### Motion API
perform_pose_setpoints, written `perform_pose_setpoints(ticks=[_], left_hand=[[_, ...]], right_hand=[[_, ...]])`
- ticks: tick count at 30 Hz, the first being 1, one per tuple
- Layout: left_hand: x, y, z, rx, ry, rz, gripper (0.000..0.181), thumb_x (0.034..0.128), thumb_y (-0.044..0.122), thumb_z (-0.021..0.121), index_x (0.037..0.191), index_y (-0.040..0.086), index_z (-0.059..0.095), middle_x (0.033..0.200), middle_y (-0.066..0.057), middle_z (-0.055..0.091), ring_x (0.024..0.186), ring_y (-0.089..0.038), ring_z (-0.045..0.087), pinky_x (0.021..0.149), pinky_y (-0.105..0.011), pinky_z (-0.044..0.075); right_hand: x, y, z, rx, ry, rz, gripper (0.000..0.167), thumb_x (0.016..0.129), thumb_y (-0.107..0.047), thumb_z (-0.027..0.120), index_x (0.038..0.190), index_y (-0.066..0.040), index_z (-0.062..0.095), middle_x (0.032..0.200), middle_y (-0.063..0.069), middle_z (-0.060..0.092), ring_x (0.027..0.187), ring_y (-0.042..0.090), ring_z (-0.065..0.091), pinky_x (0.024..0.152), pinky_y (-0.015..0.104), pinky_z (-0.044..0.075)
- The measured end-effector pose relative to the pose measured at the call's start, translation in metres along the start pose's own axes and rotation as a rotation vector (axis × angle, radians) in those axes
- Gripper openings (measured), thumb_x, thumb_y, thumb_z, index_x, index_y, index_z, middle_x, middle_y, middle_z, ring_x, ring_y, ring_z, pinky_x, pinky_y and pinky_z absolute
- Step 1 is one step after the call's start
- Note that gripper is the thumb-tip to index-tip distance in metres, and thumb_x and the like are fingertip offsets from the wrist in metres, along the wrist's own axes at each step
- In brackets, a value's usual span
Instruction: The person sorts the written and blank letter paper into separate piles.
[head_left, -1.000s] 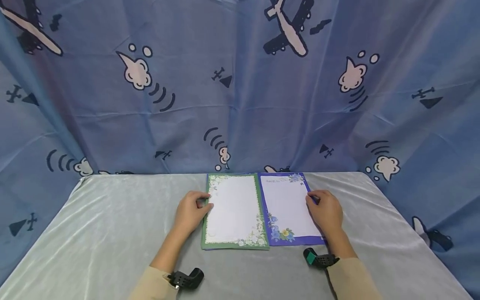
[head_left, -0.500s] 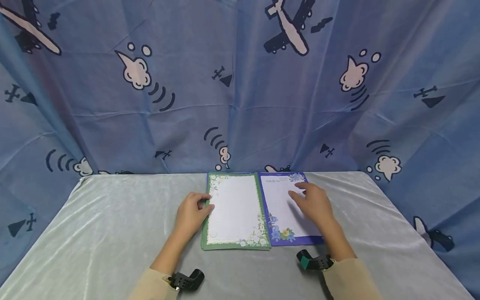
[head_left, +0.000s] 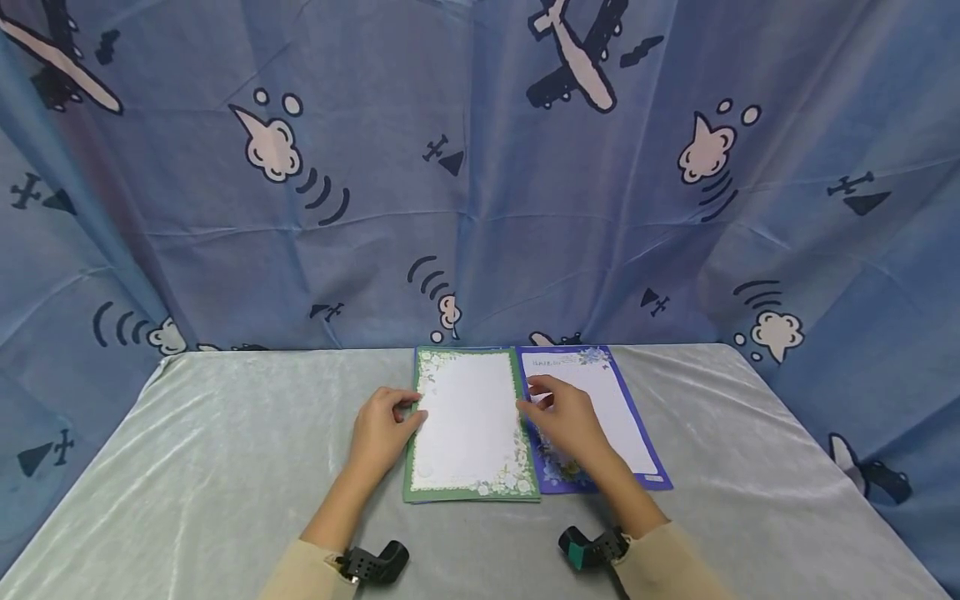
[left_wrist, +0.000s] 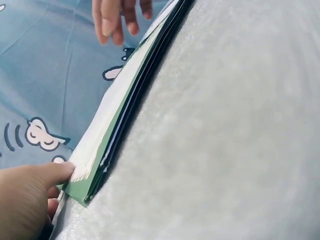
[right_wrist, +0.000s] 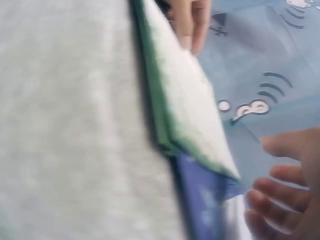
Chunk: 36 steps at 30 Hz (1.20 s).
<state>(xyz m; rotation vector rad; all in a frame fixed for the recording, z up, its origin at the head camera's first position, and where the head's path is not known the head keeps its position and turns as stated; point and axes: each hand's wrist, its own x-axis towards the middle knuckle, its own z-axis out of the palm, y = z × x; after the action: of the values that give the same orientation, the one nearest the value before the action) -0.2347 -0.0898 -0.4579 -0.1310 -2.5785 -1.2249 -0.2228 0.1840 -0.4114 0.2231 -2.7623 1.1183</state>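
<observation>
A white sheet with a green floral border [head_left: 468, 417] lies on top of a thin stack, whose layered edges show in the left wrist view. My left hand [head_left: 381, 427] pinches the stack's left edge, thumb on top [left_wrist: 30, 192]. To its right lies a blue-bordered sheet [head_left: 618, 417] with faint writing near the top. Over that sheet's left part, my right hand [head_left: 566, 417] has its thumb and fingers parted at the green sheet's right edge. In the right wrist view, this hand [right_wrist: 290, 185] is beside the corner with nothing between its fingers.
Pale velvety cloth [head_left: 247, 450] covers the table. Behind it hangs a blue curtain [head_left: 390, 183] printed with planes and clouds. Black cameras are strapped to the left wrist [head_left: 375, 562] and the right wrist [head_left: 592, 548].
My right hand has let go of the blue sheet's right edge and moved left across it to the green sheet's right edge. The left hand has stayed in place.
</observation>
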Motion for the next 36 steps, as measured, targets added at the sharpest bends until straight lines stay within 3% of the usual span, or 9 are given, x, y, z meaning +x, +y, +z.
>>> perform_pose_setpoints(ticks=[5, 11, 22, 27, 32, 36], left_hand=[[-0.001, 0.000, -0.001, -0.021, 0.010, 0.019, 0.020, 0.0842, 0.011, 0.081, 0.104, 0.008, 0.078, 0.092, -0.006, 0.067, 0.071, -0.011, 0.051, 0.066, -0.024, 0.043], [0.001, 0.000, 0.000, -0.060, 0.018, 0.038, 0.017, 0.0834, 0.007, 0.081, 0.100, 0.007, 0.078, 0.084, -0.004, 0.070, 0.067, -0.009, 0.053, 0.064, -0.022, 0.046], [0.003, 0.000, -0.001, -0.149, 0.028, -0.027, 0.014, 0.0856, 0.009, 0.079, 0.100, 0.009, 0.080, 0.082, -0.004, 0.075, 0.066, -0.007, 0.060, 0.064, -0.020, 0.050], [0.003, 0.001, -0.004, -0.240, 0.039, -0.096, 0.014, 0.0865, 0.012, 0.079, 0.101, 0.011, 0.080, 0.082, -0.005, 0.075, 0.068, -0.008, 0.062, 0.065, -0.020, 0.050], [0.004, 0.001, -0.006, -0.305, 0.041, -0.146, 0.015, 0.0861, 0.012, 0.080, 0.101, 0.011, 0.080, 0.081, -0.006, 0.075, 0.067, -0.009, 0.062, 0.064, -0.019, 0.049], [0.005, 0.001, -0.005, -0.332, 0.048, -0.150, 0.015, 0.0861, 0.011, 0.080, 0.101, 0.010, 0.080, 0.080, -0.007, 0.074, 0.066, -0.007, 0.061, 0.063, -0.018, 0.049]], right_hand=[[-0.001, 0.005, 0.012, -0.100, -0.040, 0.015, 0.045, 0.089, -0.021, 0.077, 0.129, -0.003, 0.067, 0.113, 0.014, 0.073, 0.094, 0.023, 0.067, 0.082, 0.042, 0.055], [-0.003, 0.009, 0.018, -0.192, -0.023, -0.027, 0.044, 0.086, -0.021, 0.080, 0.125, -0.004, 0.070, 0.109, 0.012, 0.071, 0.088, 0.020, 0.061, 0.082, 0.042, 0.052], [-0.002, 0.011, 0.018, -0.160, -0.010, -0.030, 0.040, 0.085, -0.020, 0.080, 0.121, -0.006, 0.072, 0.108, 0.012, 0.071, 0.087, 0.020, 0.059, 0.079, 0.038, 0.050], [-0.002, 0.012, 0.020, -0.133, -0.006, -0.016, 0.040, 0.084, -0.019, 0.081, 0.122, -0.006, 0.072, 0.112, 0.013, 0.071, 0.091, 0.023, 0.063, 0.082, 0.042, 0.052], [-0.001, 0.014, 0.022, -0.085, 0.011, 0.005, 0.040, 0.084, -0.018, 0.081, 0.121, -0.007, 0.073, 0.104, 0.012, 0.072, 0.090, 0.023, 0.063, 0.081, 0.040, 0.051], [-0.001, 0.015, 0.022, -0.025, 0.021, 0.019, 0.036, 0.084, -0.015, 0.081, 0.119, -0.008, 0.074, 0.096, 0.010, 0.071, 0.086, 0.021, 0.062, 0.078, 0.036, 0.049]])
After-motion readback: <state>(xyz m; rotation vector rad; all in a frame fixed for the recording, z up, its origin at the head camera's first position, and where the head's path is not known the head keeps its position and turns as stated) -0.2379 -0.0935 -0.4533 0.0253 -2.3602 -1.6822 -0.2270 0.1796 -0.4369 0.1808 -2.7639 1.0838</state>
